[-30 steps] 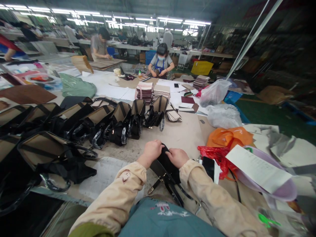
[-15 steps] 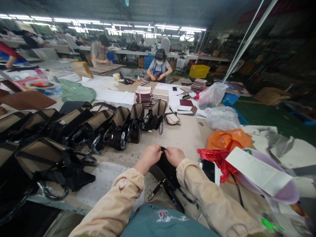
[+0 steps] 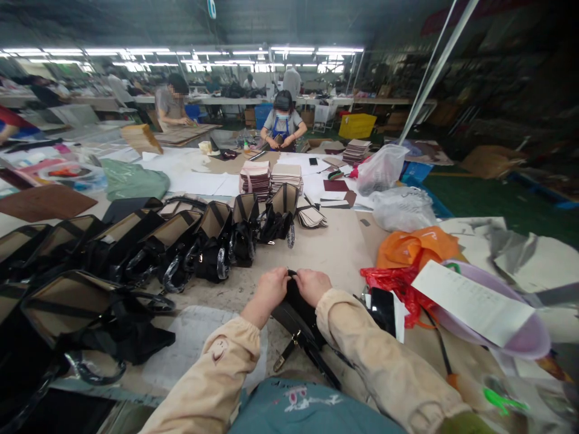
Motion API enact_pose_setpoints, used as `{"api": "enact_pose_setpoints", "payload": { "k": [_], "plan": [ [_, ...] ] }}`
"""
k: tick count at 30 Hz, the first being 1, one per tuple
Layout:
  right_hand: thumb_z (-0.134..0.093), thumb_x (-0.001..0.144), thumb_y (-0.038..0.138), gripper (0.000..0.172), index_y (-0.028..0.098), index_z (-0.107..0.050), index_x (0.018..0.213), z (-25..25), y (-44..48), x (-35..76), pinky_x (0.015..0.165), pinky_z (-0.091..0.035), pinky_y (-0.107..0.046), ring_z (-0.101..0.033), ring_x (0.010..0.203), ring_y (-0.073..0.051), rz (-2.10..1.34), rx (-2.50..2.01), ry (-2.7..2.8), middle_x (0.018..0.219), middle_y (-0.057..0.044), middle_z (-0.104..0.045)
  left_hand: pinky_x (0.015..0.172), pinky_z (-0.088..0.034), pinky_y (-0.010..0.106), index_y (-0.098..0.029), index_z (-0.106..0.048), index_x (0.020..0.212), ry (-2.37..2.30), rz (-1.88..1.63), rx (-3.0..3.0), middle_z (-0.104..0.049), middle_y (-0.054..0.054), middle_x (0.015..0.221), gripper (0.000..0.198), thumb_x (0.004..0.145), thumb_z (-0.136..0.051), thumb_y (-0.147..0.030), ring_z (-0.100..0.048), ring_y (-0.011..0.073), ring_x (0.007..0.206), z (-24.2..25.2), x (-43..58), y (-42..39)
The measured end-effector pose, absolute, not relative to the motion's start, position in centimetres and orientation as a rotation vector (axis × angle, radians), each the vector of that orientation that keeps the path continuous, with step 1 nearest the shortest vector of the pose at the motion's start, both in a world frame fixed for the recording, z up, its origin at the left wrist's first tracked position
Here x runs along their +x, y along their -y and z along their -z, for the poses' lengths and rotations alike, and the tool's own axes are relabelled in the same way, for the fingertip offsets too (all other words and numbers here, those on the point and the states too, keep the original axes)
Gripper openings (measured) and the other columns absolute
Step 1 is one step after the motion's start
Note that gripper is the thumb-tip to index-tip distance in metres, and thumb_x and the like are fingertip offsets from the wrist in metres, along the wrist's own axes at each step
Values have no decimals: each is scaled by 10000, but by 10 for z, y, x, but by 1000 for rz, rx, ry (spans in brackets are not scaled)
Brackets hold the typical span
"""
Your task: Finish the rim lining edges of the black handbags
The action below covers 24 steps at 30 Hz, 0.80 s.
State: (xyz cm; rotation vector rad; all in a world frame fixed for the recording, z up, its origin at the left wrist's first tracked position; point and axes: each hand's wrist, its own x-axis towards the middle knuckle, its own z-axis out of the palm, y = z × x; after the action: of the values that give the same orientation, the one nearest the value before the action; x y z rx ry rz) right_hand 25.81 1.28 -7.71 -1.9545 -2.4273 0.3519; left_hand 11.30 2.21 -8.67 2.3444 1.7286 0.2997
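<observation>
Both hands meet at the top edge of a black bag (image 3: pixel 302 313) just in front of me. My left hand (image 3: pixel 268 293) pinches that edge from the left, fingers closed. Close beside it, my right hand (image 3: pixel 313 286) grips the same edge with bent fingers. Below them hang black straps with gold-coloured metal fittings (image 3: pixel 296 339), lying towards my green apron. The bag's lower part is partly hidden by my right sleeve and the apron.
Rows of black bags (image 3: pixel 212 241) with plastic-wrapped handles stand on the left. To the right lie a phone (image 3: pixel 382 310), a red plastic bag (image 3: pixel 398 289), an orange bag (image 3: pixel 418 244) and a lilac basin (image 3: pixel 525 346). A co-worker (image 3: pixel 283 123) sits across the table.
My hands have stayed on the bag's edge, with the fingertips drawn slightly closer together. The whole view has shifted a little.
</observation>
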Motion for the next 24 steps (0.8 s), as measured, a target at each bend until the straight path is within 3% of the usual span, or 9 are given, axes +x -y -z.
{"api": "enact_pose_setpoints", "payload": {
  "k": [12, 15, 20, 22, 24],
  "plan": [
    [-261, 946, 356, 369, 186, -588, 966, 78, -15, 255, 700, -432, -303, -632, 846, -207, -384, -1968, 2406, 935, -99, -674, 730, -405, 282, -193, -539, 866, -1828, -161, 2257, -658, 75, 895, 149, 875, -426, -291, -619, 205, 885, 81, 120, -28],
    [-253, 945, 353, 376, 185, -588, 971, 79, -16, 255, 693, -434, -306, -633, 839, -209, -383, -1982, 2391, 930, -97, -675, 745, -417, 282, -200, -520, 978, -1854, -150, 2196, -667, 67, 894, 178, 850, -476, -315, -627, 211, 890, 81, 119, -27],
    [-251, 942, 366, 383, 187, -588, 977, 82, -17, 261, 691, -436, -301, -632, 837, -206, -392, -2014, 2357, 927, -93, -675, 774, -448, 316, -133, -277, 1330, -1902, -91, 2058, -660, 140, 1033, 738, 728, -627, -380, -626, 272, 956, 83, 109, -11],
    [-235, 946, 369, 397, 186, -586, 980, 84, -16, 262, 694, -437, -303, -631, 843, -209, -392, -2017, 2351, 935, -94, -672, 804, -450, 327, -85, -274, 1346, -1938, -51, 1985, -645, 185, 1067, 709, 767, -576, -364, -616, 281, 991, 84, 103, -4],
    [-235, 947, 366, 394, 187, -583, 983, 84, -16, 262, 696, -438, -304, -630, 847, -213, -393, -2003, 2360, 937, -93, -671, 827, -447, 316, -61, -367, 1299, -1956, -19, 1951, -646, 202, 1061, 548, 810, -500, -267, -609, 269, 1015, 85, 99, -2]
  ]
}}
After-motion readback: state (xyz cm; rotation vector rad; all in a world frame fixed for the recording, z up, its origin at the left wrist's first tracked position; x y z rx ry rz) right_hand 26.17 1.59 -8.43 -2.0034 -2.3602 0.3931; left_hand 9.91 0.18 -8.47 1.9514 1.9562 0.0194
